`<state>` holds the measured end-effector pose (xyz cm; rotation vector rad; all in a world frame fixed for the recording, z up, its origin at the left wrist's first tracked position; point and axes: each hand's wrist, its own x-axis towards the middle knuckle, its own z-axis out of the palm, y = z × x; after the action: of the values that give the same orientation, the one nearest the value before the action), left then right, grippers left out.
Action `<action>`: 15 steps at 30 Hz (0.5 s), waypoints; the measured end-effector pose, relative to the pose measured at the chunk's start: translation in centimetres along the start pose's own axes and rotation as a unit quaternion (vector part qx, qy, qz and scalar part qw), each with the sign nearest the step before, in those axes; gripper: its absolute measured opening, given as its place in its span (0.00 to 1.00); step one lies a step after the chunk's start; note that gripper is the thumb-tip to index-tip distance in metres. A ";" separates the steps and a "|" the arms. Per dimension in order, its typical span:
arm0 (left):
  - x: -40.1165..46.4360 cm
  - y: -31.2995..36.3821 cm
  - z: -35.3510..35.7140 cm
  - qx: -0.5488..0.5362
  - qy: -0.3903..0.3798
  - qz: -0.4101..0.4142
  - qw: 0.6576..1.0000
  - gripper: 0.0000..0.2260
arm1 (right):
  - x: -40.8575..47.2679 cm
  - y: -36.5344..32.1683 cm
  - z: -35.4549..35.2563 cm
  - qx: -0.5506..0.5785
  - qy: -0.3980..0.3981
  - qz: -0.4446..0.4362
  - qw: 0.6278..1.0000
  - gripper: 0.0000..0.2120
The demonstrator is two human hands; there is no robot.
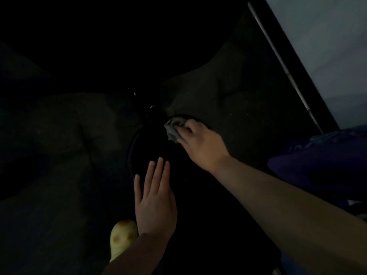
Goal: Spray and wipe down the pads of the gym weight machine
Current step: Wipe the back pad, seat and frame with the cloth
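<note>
The room was very dark. Our right hand clutched a crumpled grey cloth against the black padded machine seat; nearer us, our left hand lay flat, fingers straight.

The view is very dim and underexposed, and most of the frame sinks into near-black, so the pad shows only as a faint curved rim. The sole bright area is a pale grey wall at the upper right corner. The right hand and its grey cloth are softly smeared; the left hand is sharper. Straight lines at the right edge lean steeply from wide-angle distortion. Dark areas look grainy.
</note>
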<state>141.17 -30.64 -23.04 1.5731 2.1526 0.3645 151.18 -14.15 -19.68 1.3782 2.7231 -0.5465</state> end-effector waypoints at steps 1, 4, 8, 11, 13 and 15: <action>0.0 0.1 -0.1 0.000 0.002 0.001 1.000 0.25 | -0.6 1.6 -0.6 0.002 0.002 0.035 0.999 0.15; 0.3 0.8 -0.3 -0.008 0.003 0.012 1.000 0.24 | -5.2 4.0 -1.5 0.075 -0.025 0.263 0.961 0.15; 0.6 2.8 0.1 0.013 -0.001 0.020 1.000 0.24 | -14.1 0.5 0.5 0.138 0.058 0.384 0.911 0.14; 0.4 3.0 0.5 0.039 -0.003 0.013 0.999 0.24 | -15.9 -1.0 2.4 0.085 0.156 0.388 0.904 0.12; 0.5 2.9 0.5 0.047 -0.003 0.013 0.999 0.24 | -13.0 -0.3 2.8 0.100 0.191 0.397 0.892 0.14; 0.6 2.9 0.5 0.053 -0.002 0.016 0.998 0.25 | -8.8 0.0 2.8 0.165 0.188 0.403 0.880 0.15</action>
<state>143.70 -29.20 -22.22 1.6660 2.1772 0.2600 156.19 -21.83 -20.62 2.7213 1.9789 -0.7233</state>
